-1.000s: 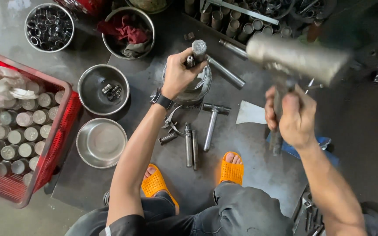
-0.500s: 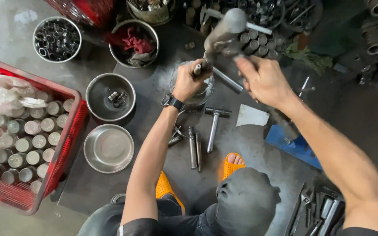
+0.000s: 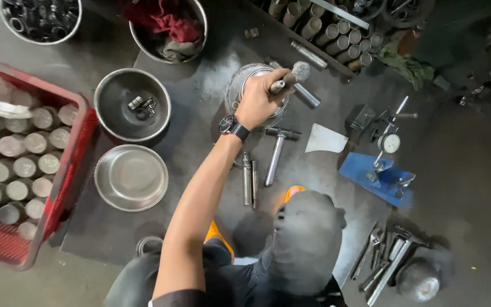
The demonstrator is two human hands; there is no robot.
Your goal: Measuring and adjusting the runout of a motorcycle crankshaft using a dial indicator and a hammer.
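round white dial gauge (image 3: pixel 391 142) on blue stand (image 3: pixel 377 179), right of centre

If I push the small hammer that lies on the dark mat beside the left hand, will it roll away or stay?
The hammer probably stays: its cross head should stop rolling. It looks all metal, so likely heavy for its size and stiff. The shiny handle may be slippery. The left hand grips a metal rod nearby, so a push might knock the two pins.
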